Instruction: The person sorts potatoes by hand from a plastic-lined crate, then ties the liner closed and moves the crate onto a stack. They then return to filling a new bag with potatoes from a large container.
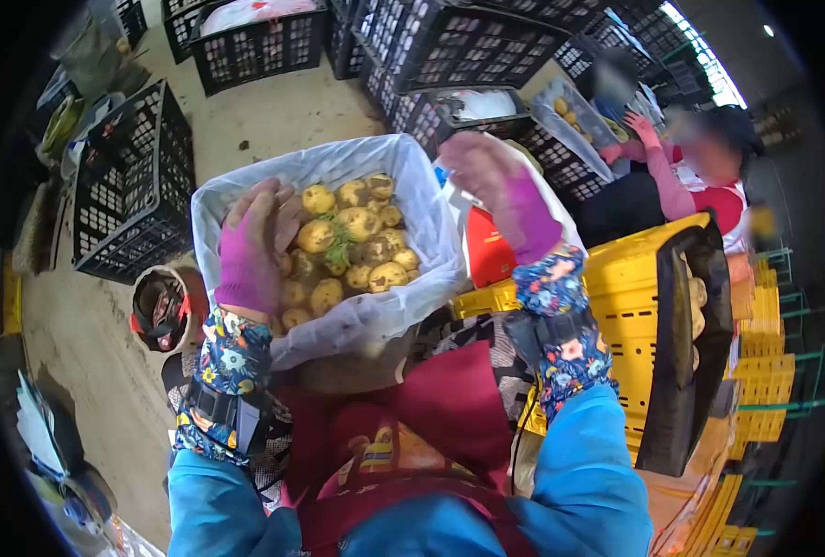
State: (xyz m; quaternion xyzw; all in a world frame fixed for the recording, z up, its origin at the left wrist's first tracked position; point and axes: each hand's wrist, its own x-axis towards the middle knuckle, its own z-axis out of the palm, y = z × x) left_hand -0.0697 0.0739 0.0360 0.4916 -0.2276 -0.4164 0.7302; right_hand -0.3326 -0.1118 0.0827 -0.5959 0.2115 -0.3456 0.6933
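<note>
My left hand (257, 232), in a purple glove with dirt-brown fingers, reaches over the left rim of a crate lined with white plastic (338, 153). Its fingers are loosely apart beside the potatoes (357, 223), with no potato visible in them. Soil clings to many of these yellow potatoes, and a green sprig (340, 249) lies among them. On the other side, my right hand (505, 190), gloved the same way, hovers by the right rim above a white and red package (489, 246). Its fingers stretch out, slightly blurred, holding nothing I can see.
A black crate (134, 186) and a bucket (164, 306) stand at left. Stacked black crates (468, 51) are at the back. A yellow crate (617, 325) with a dark liner is at my right. A co-worker (709, 167) sits by a lined potato crate (561, 116).
</note>
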